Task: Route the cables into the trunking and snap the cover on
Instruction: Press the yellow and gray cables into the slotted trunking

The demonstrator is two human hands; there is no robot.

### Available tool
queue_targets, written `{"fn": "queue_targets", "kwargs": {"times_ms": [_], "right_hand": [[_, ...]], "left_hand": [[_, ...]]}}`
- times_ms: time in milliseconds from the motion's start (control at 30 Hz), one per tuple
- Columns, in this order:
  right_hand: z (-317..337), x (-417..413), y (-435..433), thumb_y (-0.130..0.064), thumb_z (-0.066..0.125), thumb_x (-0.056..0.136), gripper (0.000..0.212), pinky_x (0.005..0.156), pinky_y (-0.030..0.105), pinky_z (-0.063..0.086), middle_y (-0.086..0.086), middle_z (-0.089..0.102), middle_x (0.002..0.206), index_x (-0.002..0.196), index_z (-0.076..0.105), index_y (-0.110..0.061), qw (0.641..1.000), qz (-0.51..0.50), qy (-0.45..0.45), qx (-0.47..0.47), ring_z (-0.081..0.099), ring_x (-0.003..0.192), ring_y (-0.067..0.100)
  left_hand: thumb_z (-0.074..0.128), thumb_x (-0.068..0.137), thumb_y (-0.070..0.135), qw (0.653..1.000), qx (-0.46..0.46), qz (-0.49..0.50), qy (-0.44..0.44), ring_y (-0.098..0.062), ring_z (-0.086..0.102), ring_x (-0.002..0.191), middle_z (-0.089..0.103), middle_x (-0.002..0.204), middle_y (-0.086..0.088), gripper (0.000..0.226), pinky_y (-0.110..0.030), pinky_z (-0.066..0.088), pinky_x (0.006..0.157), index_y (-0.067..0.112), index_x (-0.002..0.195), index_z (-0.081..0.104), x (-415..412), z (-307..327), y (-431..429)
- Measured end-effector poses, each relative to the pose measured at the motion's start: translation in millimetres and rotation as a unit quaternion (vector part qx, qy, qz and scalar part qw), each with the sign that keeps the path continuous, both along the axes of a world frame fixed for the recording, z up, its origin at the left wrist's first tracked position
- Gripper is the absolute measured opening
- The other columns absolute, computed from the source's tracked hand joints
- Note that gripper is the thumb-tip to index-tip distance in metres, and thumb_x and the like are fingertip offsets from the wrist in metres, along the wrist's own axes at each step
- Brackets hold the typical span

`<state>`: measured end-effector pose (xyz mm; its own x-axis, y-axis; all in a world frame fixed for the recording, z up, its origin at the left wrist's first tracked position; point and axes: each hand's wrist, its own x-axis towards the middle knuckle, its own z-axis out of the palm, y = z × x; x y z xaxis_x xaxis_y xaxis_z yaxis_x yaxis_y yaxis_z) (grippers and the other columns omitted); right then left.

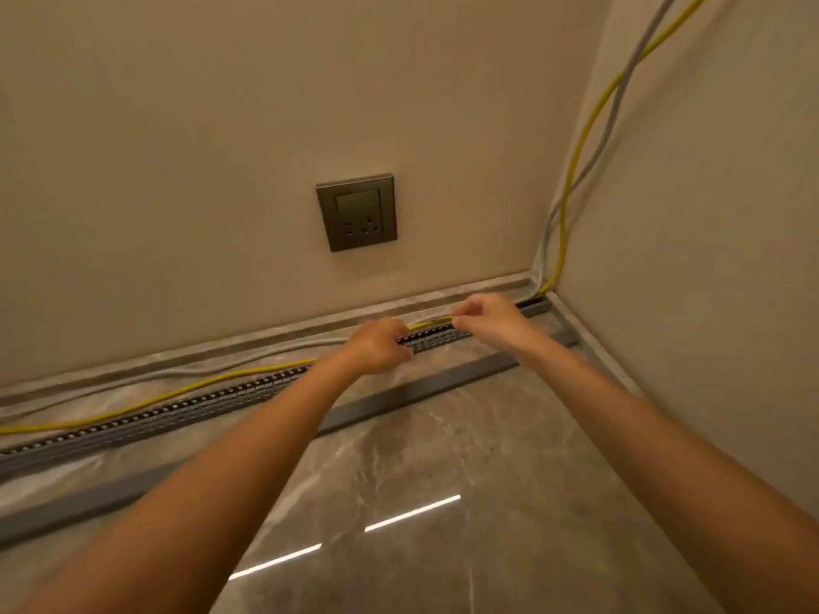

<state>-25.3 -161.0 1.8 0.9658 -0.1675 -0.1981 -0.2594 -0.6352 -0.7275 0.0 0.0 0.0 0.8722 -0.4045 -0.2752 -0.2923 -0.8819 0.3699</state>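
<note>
Cover (412,387) is lying loose on the floor (487,458), nearest. Behind it, slotted trunking (177,412) is running along the wall. Left hand (376,345) is curling over the trunking; fingers hidden, can't tell grip. Right hand (487,319) is pinching the yellow cable (155,398) above the trunking. Grey cable (186,372) is lying beside the skirting. Socket (356,211) on the wall.

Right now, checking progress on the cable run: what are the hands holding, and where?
Both hands pinch the yellow cable above the slotted trunking: the right hand nearer the corner, the left hand further along.
</note>
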Motion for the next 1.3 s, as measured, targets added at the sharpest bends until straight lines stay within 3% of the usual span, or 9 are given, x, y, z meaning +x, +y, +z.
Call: {"fn": "queue_targets", "kwargs": {"times_ms": [100,200,267,367,500,700,1033,1200,1300], "right_hand": [[-9.3,3.6,-7.5,-0.017,0.055,0.091,0.035,0.104,0.036,0.04,0.013,0.057,0.132,0.125,0.055,-0.006,0.996,0.041,0.001,-0.079,0.051,0.124,0.027],[-24.4,5.3,-13.4,-0.019,0.049,0.095,0.048,0.117,0.037,0.021,0.013,0.027,0.154,0.14,0.035,-0.009,0.982,0.109,0.003,-0.152,0.022,0.144,0.025],[-31.7,7.6,-16.1,-0.022,0.046,0.097,0.054,0.12,0.045,0.011,0.008,0.008,0.16,0.145,0.024,-0.014,0.976,0.112,0.008,-0.185,0.005,0.148,0.025],[-38.5,12.8,-19.5,-0.024,0.043,0.097,0.059,0.118,0.052,0.001,0.003,0.001,0.16,0.148,0.012,-0.02,0.967,0.118,0.036,-0.221,-0.006,0.148,0.024],[-40.9,18.7,-22.5,-0.029,0.044,0.097,0.053,0.117,0.055,0.003,0.006,0.021,0.157,0.145,0.024,-0.018,0.952,0.152,0.062,-0.26,0.013,0.146,0.026],[-47.3,-2.4,-15.1,-0.036,0.052,0.092,0.047,0.104,0.042,0.034,0.012,0.049,0.134,0.134,0.043,-0.017,0.952,0.18,0.014,-0.247,0.042,0.124,0.031],[-55.2,-46.1,16.6,-0.041,0.059,0.086,0.05,0.097,0.033,0.036,0.011,0.049,0.125,0.127,0.05,-0.014,0.956,0.228,0.011,-0.184,0.043,0.119,0.026],[-61.5,-63.3,5.4,-0.037,0.056,0.089,0.058,0.107,0.033,0.032,0.008,0.042,0.137,0.139,0.035,-0.015,0.965,0.218,-0.014,-0.145,0.039,0.128,0.023],[-60.8,-68.3,-9.3,-0.034,0.051,0.093,0.056,0.111,0.036,0.029,0.008,0.039,0.143,0.141,0.03,-0.014,0.974,0.17,-0.036,-0.143,0.036,0.133,0.026]], "left_hand": [[0.054,0.092,0.016,1.0,0.011,0.006,-0.011,-0.031,0.05,0.123,0.053,0.133,-0.018,0.038,-0.034,0.042,0.1,0.004,0.127,0.054,-0.3,-17.5,-5.0],[0.053,0.092,0.015,0.998,0.048,0.014,-0.025,-0.032,0.041,0.129,0.044,0.139,-0.017,0.045,-0.04,0.039,0.107,0.004,0.134,0.044,-3.8,-34.1,-5.4],[0.05,0.092,0.01,0.996,0.071,0.012,-0.051,-0.033,0.038,0.129,0.042,0.139,-0.016,0.044,-0.044,0.039,0.107,0.004,0.135,0.043,-3.9,-37.0,-5.8],[0.046,0.093,0.004,0.992,0.099,-0.005,-0.08,-0.033,0.039,0.126,0.044,0.134,-0.017,0.035,-0.043,0.042,0.101,0.003,0.128,0.049,-2.9,-36.7,-4.9],[0.046,0.093,0.001,0.986,0.132,-0.024,-0.096,-0.033,0.048,0.119,0.053,0.126,-0.018,0.027,-0.039,0.043,0.095,0.001,0.117,0.058,-4.7,-32.2,-2.7],[0.044,0.095,0.001,0.977,0.2,-0.031,-0.074,-0.033,0.051,0.119,0.052,0.129,-0.02,0.028,-0.038,0.044,0.096,-0.001,0.121,0.053,-21.1,-17.7,1.4],[0.037,0.097,0.006,0.949,0.314,-0.037,-0.003,-0.031,0.054,0.117,0.054,0.13,-0.015,0.034,-0.038,0.045,0.101,0.003,0.129,0.049,-49.9,-9.3,10.2],[0.053,0.09,0.001,0.964,0.261,-0.044,0.007,-0.03,0.056,0.114,0.054,0.126,-0.016,0.036,-0.034,0.047,0.092,0.002,0.125,0.051,-56.5,-3.2,1.4],[0.049,0.092,0.0,0.98,0.196,-0.034,-0.008,-0.032,0.057,0.109,0.055,0.121,-0.019,0.027,-0.035,0.048,0.088,-0.001,0.119,0.051,-56.6,-8.5,-7.2]]}}
